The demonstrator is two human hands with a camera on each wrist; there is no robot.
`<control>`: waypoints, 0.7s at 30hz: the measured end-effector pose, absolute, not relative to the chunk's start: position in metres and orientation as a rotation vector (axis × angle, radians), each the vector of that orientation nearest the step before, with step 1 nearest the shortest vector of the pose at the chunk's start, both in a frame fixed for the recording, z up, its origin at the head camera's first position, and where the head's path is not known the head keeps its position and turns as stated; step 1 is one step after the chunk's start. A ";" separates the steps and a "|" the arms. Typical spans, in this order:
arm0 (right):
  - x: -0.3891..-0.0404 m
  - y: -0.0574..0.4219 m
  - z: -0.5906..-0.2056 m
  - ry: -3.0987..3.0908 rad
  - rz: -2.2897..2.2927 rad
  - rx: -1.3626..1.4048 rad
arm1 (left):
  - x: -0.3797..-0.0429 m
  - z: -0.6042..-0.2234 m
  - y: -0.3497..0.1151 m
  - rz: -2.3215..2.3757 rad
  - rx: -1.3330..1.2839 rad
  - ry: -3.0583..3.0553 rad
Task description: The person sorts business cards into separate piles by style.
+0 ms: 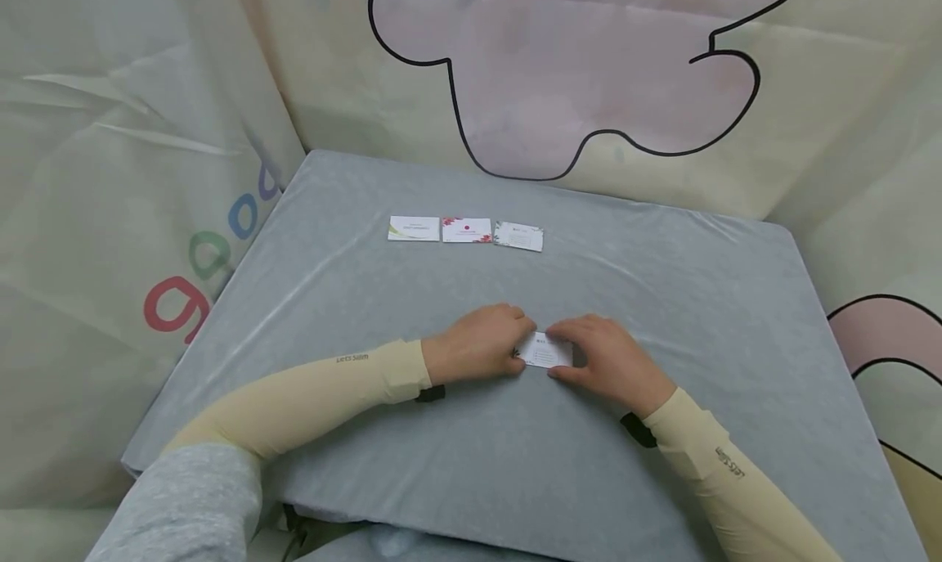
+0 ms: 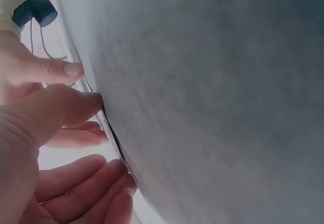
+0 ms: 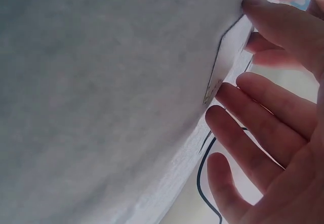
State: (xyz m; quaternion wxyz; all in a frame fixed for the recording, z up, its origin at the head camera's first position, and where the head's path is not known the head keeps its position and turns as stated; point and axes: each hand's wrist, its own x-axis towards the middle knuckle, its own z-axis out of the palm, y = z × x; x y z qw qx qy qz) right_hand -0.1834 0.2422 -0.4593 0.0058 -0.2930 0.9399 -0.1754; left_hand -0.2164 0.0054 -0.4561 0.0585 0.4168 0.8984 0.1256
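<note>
A white business card [image 1: 546, 352] with small printed text and leaf decoration lies flat on the grey cloth between my two hands. My left hand [image 1: 482, 343] holds its left end, thumb at the near edge and fingers at the far edge. At the opposite end, my right hand [image 1: 607, 357] pinches the card with thumb and forefinger. The right wrist view shows the card [image 3: 220, 67] edge-on, with the other right-hand fingers [image 3: 268, 123] spread loosely. Seen from the left wrist, the card is mostly hidden by the left thumb and fingers.
Farther back on the grey-covered table [image 1: 353, 316], three cards lie in a row: one with a yellow-green stripe [image 1: 414, 229], one with red flowers [image 1: 466, 223], and one with green leaves [image 1: 518, 236]. Printed fabric walls [image 1: 589, 79] stand behind the table and at both sides.
</note>
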 end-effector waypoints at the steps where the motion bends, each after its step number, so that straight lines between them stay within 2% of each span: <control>1: -0.185 0.241 -0.460 2.941 -0.553 -0.918 | -0.218 -0.457 0.004 0.391 1.254 2.725; 12: -0.230 0.229 -0.462 2.956 -0.579 -0.835 | -0.262 -0.459 -0.017 0.549 1.118 2.778; 21: -0.309 0.215 -0.453 2.955 -0.665 -0.576 | -0.338 -0.443 -0.021 0.454 1.063 2.879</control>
